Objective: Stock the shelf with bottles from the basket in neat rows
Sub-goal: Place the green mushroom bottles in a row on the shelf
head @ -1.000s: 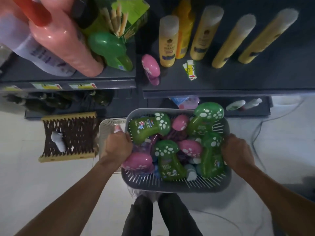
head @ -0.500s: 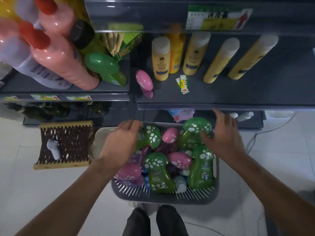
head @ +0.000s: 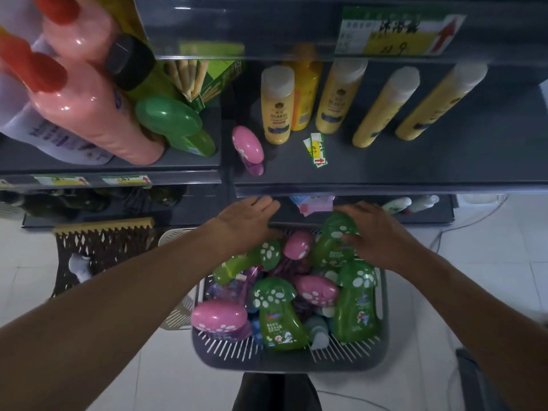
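**Both hands at the far rim of the basket, right under the shelf lip**

The left hand [head: 246,218] hovers palm down over the basket's far rim, fingers straight and close together, holding nothing, just below the shelf's front edge [head: 385,189]. The right hand [head: 376,235] lies on a green bottle [head: 332,253] at the back of the grey basket [head: 290,355], fingers fairly straight across its spotted cap and thumb against the bottle. No closed grip shows.

The basket sits low in front of the person, heaped with green and pink bottles. One pink bottle [head: 247,145] stands on the shelf [head: 415,161] near its left end. Bare dark surface runs rightward from it, in front of a row of yellow bottles [head: 277,108]. Loose price tags [head: 315,149] lie in that open strip.

Overhead, the upper shelf's edge [head: 267,40] juts out, carrying a price label [head: 397,34]. A white basket [head: 175,318] touches the grey one's left side.
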### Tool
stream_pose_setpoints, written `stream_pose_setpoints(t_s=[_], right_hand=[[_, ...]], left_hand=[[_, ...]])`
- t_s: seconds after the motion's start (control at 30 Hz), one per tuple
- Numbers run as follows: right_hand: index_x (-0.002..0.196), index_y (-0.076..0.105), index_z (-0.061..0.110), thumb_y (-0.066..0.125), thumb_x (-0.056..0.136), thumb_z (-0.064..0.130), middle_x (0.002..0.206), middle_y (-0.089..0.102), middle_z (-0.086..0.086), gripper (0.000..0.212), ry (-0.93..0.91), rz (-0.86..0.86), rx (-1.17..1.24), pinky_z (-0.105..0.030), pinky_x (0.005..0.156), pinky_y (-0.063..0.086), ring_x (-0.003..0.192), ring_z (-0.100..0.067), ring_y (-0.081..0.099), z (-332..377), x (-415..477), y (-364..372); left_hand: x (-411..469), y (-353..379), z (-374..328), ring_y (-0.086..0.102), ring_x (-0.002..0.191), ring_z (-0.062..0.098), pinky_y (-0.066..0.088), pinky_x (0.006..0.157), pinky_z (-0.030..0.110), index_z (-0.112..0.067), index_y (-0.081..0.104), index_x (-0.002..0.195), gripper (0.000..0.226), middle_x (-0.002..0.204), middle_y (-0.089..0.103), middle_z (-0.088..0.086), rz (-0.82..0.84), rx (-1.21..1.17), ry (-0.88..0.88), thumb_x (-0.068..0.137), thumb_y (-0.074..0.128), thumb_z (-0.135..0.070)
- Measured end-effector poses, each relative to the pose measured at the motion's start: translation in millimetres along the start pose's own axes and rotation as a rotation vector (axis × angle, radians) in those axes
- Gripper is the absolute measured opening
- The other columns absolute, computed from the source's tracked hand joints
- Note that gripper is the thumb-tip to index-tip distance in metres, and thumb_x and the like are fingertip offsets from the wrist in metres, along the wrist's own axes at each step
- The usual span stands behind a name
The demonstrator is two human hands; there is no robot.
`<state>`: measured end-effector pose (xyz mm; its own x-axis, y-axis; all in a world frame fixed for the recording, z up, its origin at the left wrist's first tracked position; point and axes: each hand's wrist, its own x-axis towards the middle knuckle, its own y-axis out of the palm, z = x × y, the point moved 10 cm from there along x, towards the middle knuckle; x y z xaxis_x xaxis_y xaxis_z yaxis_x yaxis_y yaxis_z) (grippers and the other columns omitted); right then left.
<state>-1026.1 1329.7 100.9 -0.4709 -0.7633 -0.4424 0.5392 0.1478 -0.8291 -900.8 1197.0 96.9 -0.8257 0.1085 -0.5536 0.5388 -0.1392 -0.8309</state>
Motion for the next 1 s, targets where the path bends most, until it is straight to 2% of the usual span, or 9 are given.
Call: stream_pose_setpoints(t_s=[0.1, 0.2, 0.37, 0.43, 0.5, 0.6, 0.7, 0.87, 1.0], right_hand=[[0.146, 0.042, 0.027, 0.07, 0.09, 0.026, 0.134, 0.05, -0.002, 0.063, 0.015, 0.029, -0.006, -0.044, 0.099, 0.047, 0.128, -0.026, 0.047, 0.0, 0.0, 4.0], [0.147, 0.04, 0.027, 0.074, 0.087, 0.024, 0.132, 0.05, -0.003, 0.07, 0.021, 0.04, -0.046, -0.039, 0.093, 0.048, 0.126, -0.026, 0.048, 3.2, -1.8, 3.8], [0.139, 0.048, 0.027, 0.077, 0.082, 0.025, 0.122, 0.053, -0.002, 0.064, 0.046, 0.001, -0.143, -0.034, 0.084, 0.048, 0.117, -0.024, 0.053, 20.3, -10.3, -6.1], [0.138, 0.048, 0.028, 0.077, 0.083, 0.026, 0.122, 0.053, -0.002, 0.062, 0.047, 0.004, -0.207, -0.035, 0.083, 0.049, 0.118, -0.023, 0.052, 32.4, -17.7, -5.8], [0.139, 0.046, 0.028, 0.076, 0.083, 0.025, 0.125, 0.053, -0.002, 0.063, 0.045, -0.011, -0.256, -0.037, 0.083, 0.05, 0.12, -0.024, 0.05, 43.8, -27.9, -7.2], [0.138, 0.05, 0.026, 0.075, 0.08, 0.015, 0.125, 0.054, -0.004, 0.064, 0.021, -0.055, -0.304, -0.038, 0.081, 0.053, 0.119, -0.025, 0.051, 59.5, -43.1, -19.1], [0.139, 0.05, 0.028, 0.078, 0.078, 0.019, 0.124, 0.055, -0.004, 0.068, -0.006, -0.107, -0.361, -0.037, 0.078, 0.054, 0.117, -0.024, 0.053, 75.1, -58.3, -44.2], [0.147, 0.04, 0.032, 0.074, 0.086, 0.032, 0.127, 0.053, -0.002, 0.069, -0.06, -0.205, -0.395, -0.039, 0.083, 0.054, 0.122, -0.024, 0.049, 109.3, -90.2, -108.1], [0.145, 0.037, 0.031, 0.07, 0.088, 0.042, 0.126, 0.053, 0.002, 0.067, -0.081, -0.292, -0.403, -0.038, 0.087, 0.052, 0.123, -0.021, 0.049, 141.4, -126.8, -174.4]], left_hand=[[2.2, -5.4, -3.7, 0.033, 0.124, 0.033, 0.033, 0.085, 0.037, -0.037, 0.039, 0.148, 0.069, 0.139, 0.031, 0.014, 0.078, -0.017, 0.108, 0.087, 0.069, -0.025], [-3.0, -11.6, -13.1, 0.036, 0.122, 0.029, 0.041, 0.087, 0.038, -0.032, 0.048, 0.134, 0.085, 0.144, 0.033, 0.011, 0.004, 0.106, 0.232, 0.059, 0.088, -0.022], [-34.2, -20.6, -11.6, 0.053, 0.107, 0.023, 0.044, 0.082, 0.038, -0.023, 0.046, 0.124, 0.057, 0.117, 0.055, -0.002, -0.071, 0.115, 0.317, 0.073, 0.069, -0.009], [-43.9, -15.8, -3.6, 0.06, 0.093, 0.027, 0.05, 0.073, 0.039, -0.022, 0.043, 0.123, 0.06, 0.104, 0.058, -0.001, -0.023, 0.047, 0.293, 0.072, 0.063, 0.001], [-51.9, -17.1, 0.3, 0.062, 0.088, 0.028, 0.053, 0.066, 0.04, -0.025, 0.04, 0.125, 0.066, 0.1, 0.058, -0.001, 0.006, -0.009, 0.262, 0.071, 0.065, 0.004], [-64.4, -29.3, -2.7, 0.058, 0.1, 0.025, 0.052, 0.071, 0.039, -0.03, 0.047, 0.131, 0.066, 0.111, 0.057, -0.004, 0.016, -0.03, 0.246, 0.074, 0.078, -0.019], [-78.2, -47.8, -0.5, 0.061, 0.097, 0.026, 0.055, 0.073, 0.042, -0.024, 0.054, 0.128, 0.058, 0.109, 0.055, -0.001, -0.02, -0.092, 0.153, 0.078, 0.074, -0.045], [-118.4, -116.2, -5.4, 0.062, 0.096, 0.029, 0.049, 0.068, 0.037, -0.017, 0.051, 0.133, 0.067, 0.109, 0.054, 0.003, -0.139, -0.089, 0.043, 0.082, 0.065, -0.058], [-163.5, -187.7, -3.3, 0.061, 0.101, 0.032, 0.054, 0.075, 0.041, -0.017, 0.045, 0.139, 0.075, 0.116, 0.052, 0.005, -0.25, -0.07, -0.014, 0.082, 0.062, -0.062]])
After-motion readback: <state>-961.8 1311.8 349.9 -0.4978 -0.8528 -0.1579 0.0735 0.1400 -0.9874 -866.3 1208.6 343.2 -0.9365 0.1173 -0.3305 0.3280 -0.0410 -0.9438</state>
